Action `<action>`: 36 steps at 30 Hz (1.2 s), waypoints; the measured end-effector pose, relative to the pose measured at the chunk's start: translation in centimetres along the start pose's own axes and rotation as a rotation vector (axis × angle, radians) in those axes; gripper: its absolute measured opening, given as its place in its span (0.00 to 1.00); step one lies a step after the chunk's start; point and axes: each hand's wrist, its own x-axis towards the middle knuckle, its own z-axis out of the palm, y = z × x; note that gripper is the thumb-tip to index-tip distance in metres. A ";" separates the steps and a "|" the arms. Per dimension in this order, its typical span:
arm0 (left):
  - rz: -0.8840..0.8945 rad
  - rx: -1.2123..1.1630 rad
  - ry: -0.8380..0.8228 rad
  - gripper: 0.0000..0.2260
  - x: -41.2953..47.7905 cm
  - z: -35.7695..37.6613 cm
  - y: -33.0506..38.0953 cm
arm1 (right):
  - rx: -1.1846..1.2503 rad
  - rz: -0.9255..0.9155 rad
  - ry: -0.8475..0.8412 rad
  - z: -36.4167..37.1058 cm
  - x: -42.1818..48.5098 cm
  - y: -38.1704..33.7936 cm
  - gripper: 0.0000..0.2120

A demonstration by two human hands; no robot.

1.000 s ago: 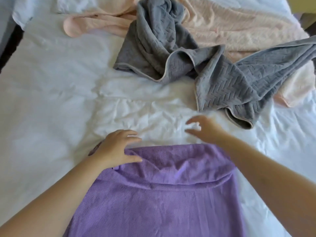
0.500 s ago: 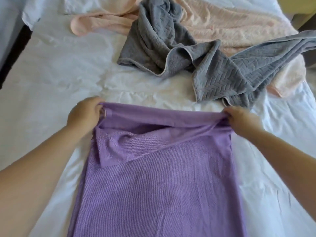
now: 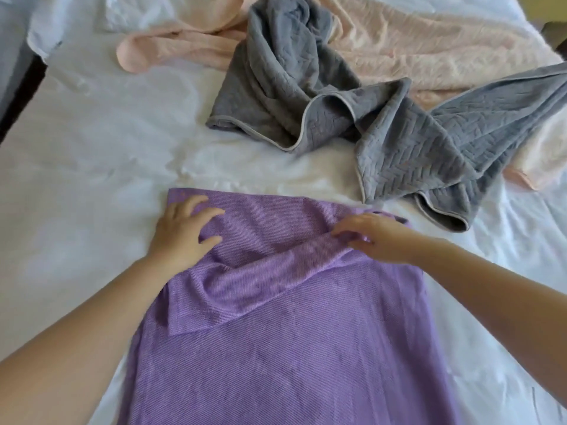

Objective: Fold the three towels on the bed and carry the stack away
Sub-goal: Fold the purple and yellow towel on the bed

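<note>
On the white bed sheet (image 3: 92,154), near the person, a purple towel (image 3: 291,348) lies lengthwise and mostly flat, with its near end running out of view. Its far end is rumpled, and a loose fold crosses it as a slanting ridge. The left hand (image 3: 181,234) rests on the far left corner of this towel, palm down, fingers spread and nearly straight. The right hand (image 3: 377,237) lies on the far right part, its relaxed, extended fingers touching the top of the ridge and gripping nothing. Beyond them a grey towel (image 3: 414,148) with a herringbone weave and pale edging sits crumpled, its near corner just beside the purple towel's far right corner. It partly covers a pink towel (image 3: 429,50) spread loosely across the far side of the bed.
</note>
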 end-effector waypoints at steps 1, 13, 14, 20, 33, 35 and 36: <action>-0.065 0.006 -0.013 0.20 0.0 0.4 -0.1 | -0.077 -0.014 -0.073 0.5 0.2 0.1 0.21; 0.359 0.100 -0.413 0.43 -7.5 1.0 2.5 | -0.887 0.204 -0.353 -4.0 -0.3 4.6 0.32; 0.370 0.156 -0.352 0.39 -7.6 1.0 2.4 | -0.894 0.225 -0.356 -4.6 -0.3 4.5 0.32; -0.041 -0.155 -0.005 0.06 -4.2 -1.2 -0.1 | -0.856 0.277 -0.292 -6.4 -0.5 4.9 0.24; -0.567 -0.597 0.020 0.08 5.9 -1.6 -2.8 | 0.082 0.383 -0.063 -6.9 -1.0 8.2 0.06; -0.614 -0.660 0.021 0.11 6.3 -1.5 -2.8 | 0.065 0.398 -0.144 -6.5 -1.6 8.2 0.06; -0.630 -0.690 0.022 0.11 6.4 -1.6 -2.9 | 0.027 0.419 -0.152 -6.2 -1.7 8.4 0.08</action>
